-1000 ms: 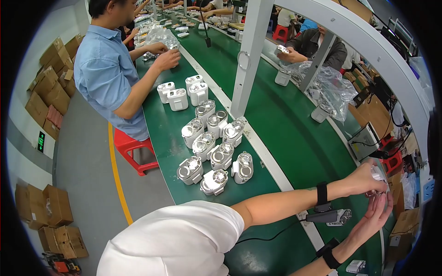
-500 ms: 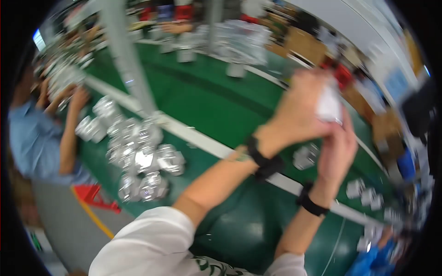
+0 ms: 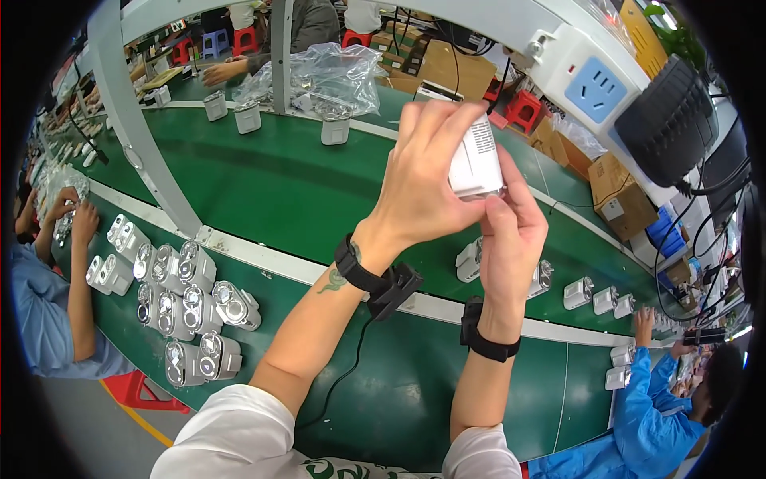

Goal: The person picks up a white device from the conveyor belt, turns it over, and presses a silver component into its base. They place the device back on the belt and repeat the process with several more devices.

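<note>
A small white box-shaped device (image 3: 476,160) with a vented side is held up in the air above the green workbench (image 3: 319,191), gripped between both hands. The left hand (image 3: 423,188) is wrapped over its left side, fingers curled across the top. The right hand (image 3: 511,235) is pressed against its underside and right edge, thumb laid on the lower rim. A black wrist strap is worn on each forearm; a black clip with a cable hangs from the left one.

A cluster of white and silver units (image 3: 179,299) is laid out on the bench to the left, well apart from the hands. Further white units (image 3: 594,295) are lined along the white strip to the right. A clear plastic bag (image 3: 327,76) is seen at the far side, and a white power socket (image 3: 594,84) is mounted on the overhead rail.
</note>
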`<state>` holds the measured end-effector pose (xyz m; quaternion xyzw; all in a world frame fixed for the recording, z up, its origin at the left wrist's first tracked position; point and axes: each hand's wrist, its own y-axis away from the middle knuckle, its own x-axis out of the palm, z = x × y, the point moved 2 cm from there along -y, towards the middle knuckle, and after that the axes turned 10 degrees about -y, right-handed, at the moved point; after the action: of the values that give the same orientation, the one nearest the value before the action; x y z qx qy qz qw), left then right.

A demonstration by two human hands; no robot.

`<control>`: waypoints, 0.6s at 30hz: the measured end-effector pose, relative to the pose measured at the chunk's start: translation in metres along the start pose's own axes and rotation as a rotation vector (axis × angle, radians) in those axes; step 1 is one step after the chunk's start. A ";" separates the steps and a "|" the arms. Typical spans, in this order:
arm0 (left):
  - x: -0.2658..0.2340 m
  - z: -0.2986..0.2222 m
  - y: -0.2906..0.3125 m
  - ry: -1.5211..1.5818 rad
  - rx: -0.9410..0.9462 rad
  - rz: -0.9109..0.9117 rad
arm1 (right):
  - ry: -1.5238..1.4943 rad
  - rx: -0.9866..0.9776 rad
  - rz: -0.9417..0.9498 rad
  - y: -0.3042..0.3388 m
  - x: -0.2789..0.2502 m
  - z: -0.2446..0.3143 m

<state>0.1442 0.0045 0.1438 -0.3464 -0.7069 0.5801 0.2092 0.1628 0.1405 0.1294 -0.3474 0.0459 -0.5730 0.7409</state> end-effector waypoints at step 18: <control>0.003 -0.001 0.000 -0.124 -0.062 -0.030 | -0.115 0.052 -0.057 -0.003 0.004 -0.004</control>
<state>0.1428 0.0077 0.1435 -0.3056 -0.7411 0.5752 0.1627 0.1601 0.1350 0.1294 -0.3614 -0.0216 -0.5740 0.7345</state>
